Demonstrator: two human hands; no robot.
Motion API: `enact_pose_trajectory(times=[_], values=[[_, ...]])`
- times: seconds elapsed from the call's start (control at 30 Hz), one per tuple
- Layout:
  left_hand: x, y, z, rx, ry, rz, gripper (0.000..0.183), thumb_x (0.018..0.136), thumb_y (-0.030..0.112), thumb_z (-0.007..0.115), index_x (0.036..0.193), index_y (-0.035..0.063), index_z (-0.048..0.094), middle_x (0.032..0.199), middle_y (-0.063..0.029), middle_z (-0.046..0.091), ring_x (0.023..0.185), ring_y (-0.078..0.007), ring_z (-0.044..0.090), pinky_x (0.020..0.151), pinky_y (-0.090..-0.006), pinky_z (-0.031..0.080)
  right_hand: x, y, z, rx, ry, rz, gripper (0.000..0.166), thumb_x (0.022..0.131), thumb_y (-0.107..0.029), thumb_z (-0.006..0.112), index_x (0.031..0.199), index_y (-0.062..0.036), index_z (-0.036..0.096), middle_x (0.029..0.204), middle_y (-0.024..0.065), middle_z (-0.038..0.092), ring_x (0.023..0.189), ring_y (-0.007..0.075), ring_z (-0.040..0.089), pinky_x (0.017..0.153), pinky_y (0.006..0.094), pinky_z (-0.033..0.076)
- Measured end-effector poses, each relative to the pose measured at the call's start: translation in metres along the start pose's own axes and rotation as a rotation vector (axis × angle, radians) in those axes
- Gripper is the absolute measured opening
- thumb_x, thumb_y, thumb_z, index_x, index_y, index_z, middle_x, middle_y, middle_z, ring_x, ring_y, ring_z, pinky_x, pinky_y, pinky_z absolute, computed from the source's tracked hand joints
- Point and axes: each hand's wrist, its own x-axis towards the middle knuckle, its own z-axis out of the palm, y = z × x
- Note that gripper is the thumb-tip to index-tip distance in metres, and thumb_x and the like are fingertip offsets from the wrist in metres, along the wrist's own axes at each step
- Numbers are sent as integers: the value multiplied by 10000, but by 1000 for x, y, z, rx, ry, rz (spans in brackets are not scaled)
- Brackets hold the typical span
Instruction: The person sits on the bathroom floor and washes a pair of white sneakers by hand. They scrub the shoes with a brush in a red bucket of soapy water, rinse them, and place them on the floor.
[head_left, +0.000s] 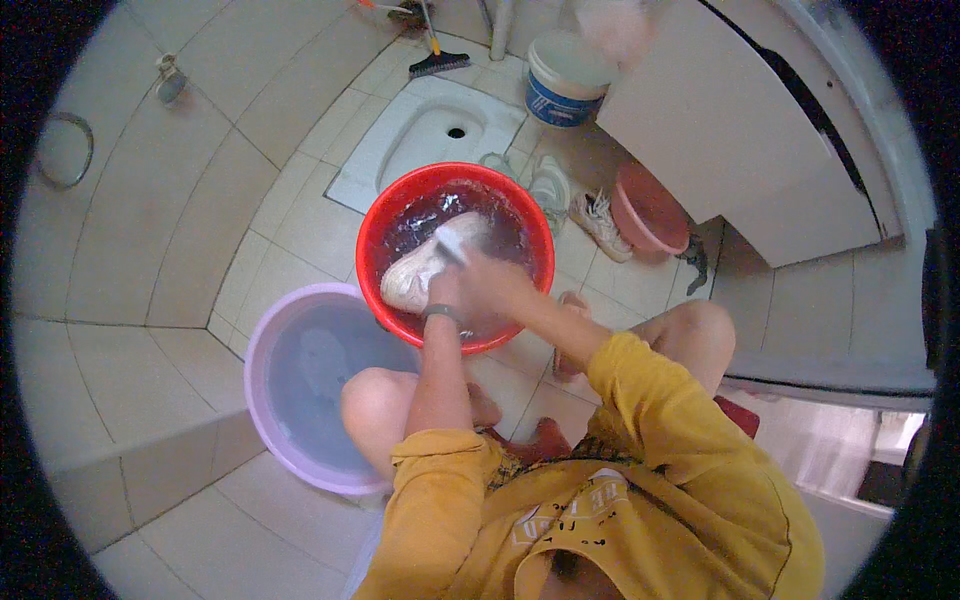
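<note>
A white shoe (411, 276) lies tilted over a red plastic basin (365, 259) of dark, sudsy water. My left hand (450, 294), with a dark band at the wrist, grips the shoe near its opening; the fingers are partly hidden. Blurred by motion, my right hand (487, 277) is closed on a pale brush-like tool (452, 244) that touches the upper part of the shoe. A lilac tub (259, 375) of cloudy water stands beside my left knee, with a submerged pale shape in it.
Beyond the basin is a squat toilet (405, 120). A broom (439, 64) and a white-and-blue bucket (564, 94) stand behind. Pale green shoes (551, 187), a white laced shoe (602, 229) and a pink basin (651, 214) sit right, near a white cabinet (720, 135).
</note>
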Motion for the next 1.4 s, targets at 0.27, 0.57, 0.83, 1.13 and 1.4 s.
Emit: enact_pose_trajectory(times=[0.27, 0.57, 0.83, 1.13, 1.4], values=[[-30, 94, -23, 314, -252, -105, 597, 821, 468, 406, 933, -93, 578, 961, -219, 599, 867, -290, 564, 763, -377, 416, -16, -13, 4, 200, 21, 57, 459, 866, -343, 335, 1272, -128, 338, 856, 268, 587, 799, 418, 577, 748, 498, 435], [-23, 77, -13, 15, -255, -213, 379, 854, 337, 431, 973, 13, 589, 902, -167, 623, 853, -271, 592, 729, -398, 453, -19, -30, -24, 300, 22, 198, 404, 901, -275, 276, 1214, -68, 424, 974, 273, 564, 866, 382, 579, 760, 473, 448], [-35, 102, -16, 600, -357, 118, 367, 871, 317, 398, 1028, 27, 559, 932, -246, 589, 899, -370, 559, 772, -441, 427, 7, 20, -24, 257, 83, 338, 477, 821, -215, 428, 1260, -50, 339, 937, 266, 578, 833, 378, 590, 746, 448, 462], [-43, 138, -19, 637, -424, 160, 415, 881, 319, 331, 1075, 10, 528, 985, -252, 576, 969, -349, 540, 798, -416, 418, 4, 25, -24, 189, 109, 280, 439, 838, -206, 378, 1258, -82, 351, 848, 253, 598, 739, 395, 602, 637, 496, 476], [-39, 105, -24, 724, -283, 194, 334, 863, 274, 422, 1048, 18, 530, 815, -184, 624, 834, -306, 595, 680, -413, 456, 0, -12, -18, 20, 33, 5, 450, 821, -151, 414, 1243, -16, 334, 817, 270, 593, 719, 378, 609, 599, 479, 484]])
